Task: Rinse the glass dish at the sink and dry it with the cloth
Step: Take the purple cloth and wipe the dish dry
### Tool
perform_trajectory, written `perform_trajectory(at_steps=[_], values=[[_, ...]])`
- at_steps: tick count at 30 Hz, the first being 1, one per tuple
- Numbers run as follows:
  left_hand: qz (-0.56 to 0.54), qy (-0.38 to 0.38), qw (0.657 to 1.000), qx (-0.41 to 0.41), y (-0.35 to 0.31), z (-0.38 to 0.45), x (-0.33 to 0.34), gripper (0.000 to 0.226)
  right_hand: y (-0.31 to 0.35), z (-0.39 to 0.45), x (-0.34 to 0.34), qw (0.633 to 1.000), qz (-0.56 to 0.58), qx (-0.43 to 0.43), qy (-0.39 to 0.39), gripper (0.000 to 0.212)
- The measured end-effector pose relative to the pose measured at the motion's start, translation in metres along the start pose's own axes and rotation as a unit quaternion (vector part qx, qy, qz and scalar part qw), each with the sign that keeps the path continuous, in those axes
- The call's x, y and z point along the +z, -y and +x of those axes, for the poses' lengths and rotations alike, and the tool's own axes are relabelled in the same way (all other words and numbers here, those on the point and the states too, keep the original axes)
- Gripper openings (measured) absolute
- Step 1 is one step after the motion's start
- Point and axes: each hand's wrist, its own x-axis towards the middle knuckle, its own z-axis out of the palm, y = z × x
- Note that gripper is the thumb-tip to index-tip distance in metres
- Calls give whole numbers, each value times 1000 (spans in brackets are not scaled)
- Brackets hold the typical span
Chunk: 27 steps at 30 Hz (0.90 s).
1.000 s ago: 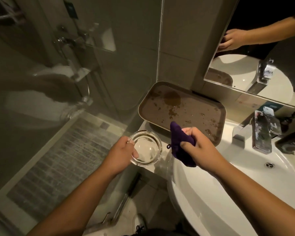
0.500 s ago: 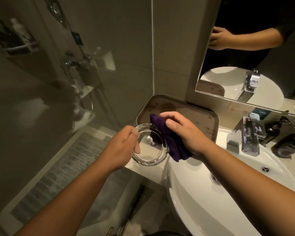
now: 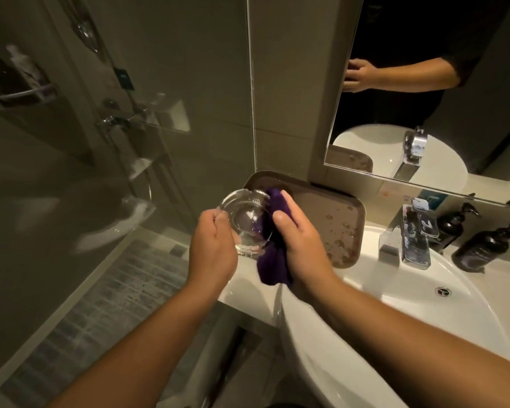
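Where half a second ago it lay flat, the round clear glass dish point(image 3: 246, 223) now tilts upright over the brown tray point(image 3: 340, 220), left hand point(image 3: 211, 248) gripping its rim, right hand point(image 3: 299, 240) pressing the purple cloth point(image 3: 273, 260) behind it.

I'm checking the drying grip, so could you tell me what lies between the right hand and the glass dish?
In the head view, the purple cloth lies between them: the right hand presses it against the glass dish, which the left hand holds.
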Motion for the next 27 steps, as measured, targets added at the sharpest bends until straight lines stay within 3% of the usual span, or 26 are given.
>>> perform_trajectory(at_steps=[4, 8, 12, 16, 18, 20, 24, 27], values=[[-81, -37, 996, -26, -8, -16, 15, 19, -4, -17, 16, 996, -12, -25, -88, 54], [-60, 53, 997, -6, -6, -20, 7, 17, 14, -6, -7, 995, -78, -27, -58, 50], [-9, 185, 983, 4, -19, 2, -5, 20, 43, 9, -36, 984, -165, 5, 63, 47], [106, 284, 951, 56, -30, 18, -11, 30, 81, 18, -46, 928, -320, 11, 192, 47], [116, 268, 953, 75, -32, 16, -8, 32, 87, 20, -45, 922, -332, 2, 200, 46], [99, 211, 969, 81, -32, 13, -4, 32, 86, 20, -43, 941, -290, -8, 174, 43], [17, 100, 994, 34, -31, 8, 8, 32, 58, 7, -29, 991, -122, -24, 49, 41], [-64, 20, 998, -15, -29, -1, 26, 27, 26, -7, -8, 996, -41, -53, -65, 38]])
